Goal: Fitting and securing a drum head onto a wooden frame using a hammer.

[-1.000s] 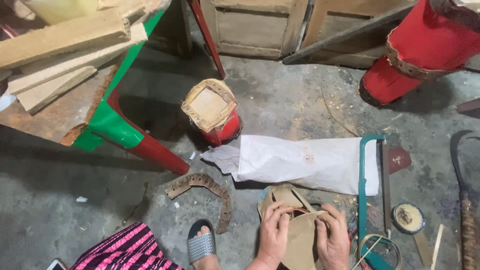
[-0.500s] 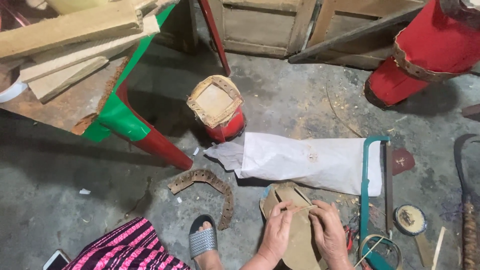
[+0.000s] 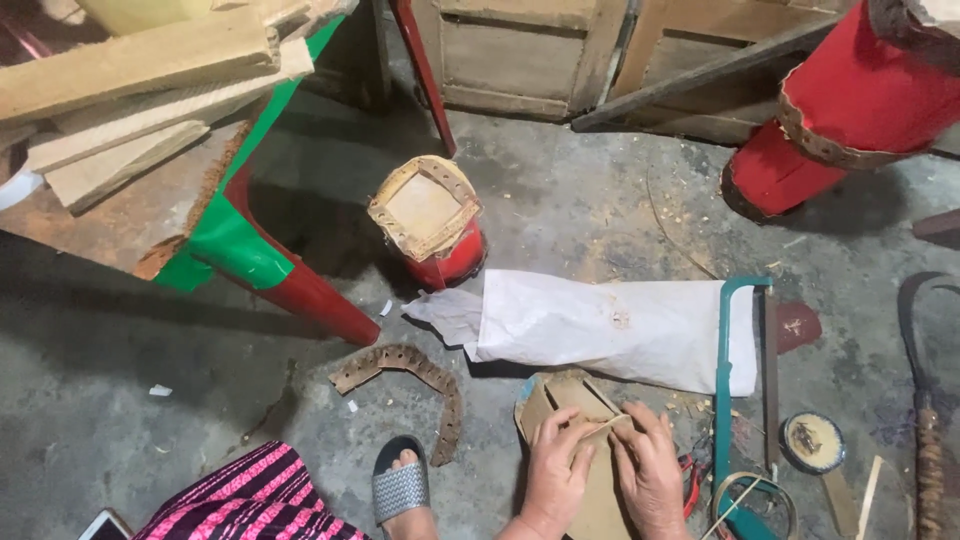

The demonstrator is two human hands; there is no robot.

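Both hands pinch a thin strip (image 3: 598,427) over a flat tan leather piece (image 3: 560,400) on the floor: left hand (image 3: 556,472) pins the leather, right hand (image 3: 650,470) guides the strip. White sack (image 3: 610,330) just beyond.

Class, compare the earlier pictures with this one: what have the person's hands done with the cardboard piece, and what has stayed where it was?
Both hands have slid up the cardboard piece: the left hand and right hand now pinch a thin stick laid across it, fingers closer together than before. The white bag, green saw, curved strip and red drum lie unmoved.
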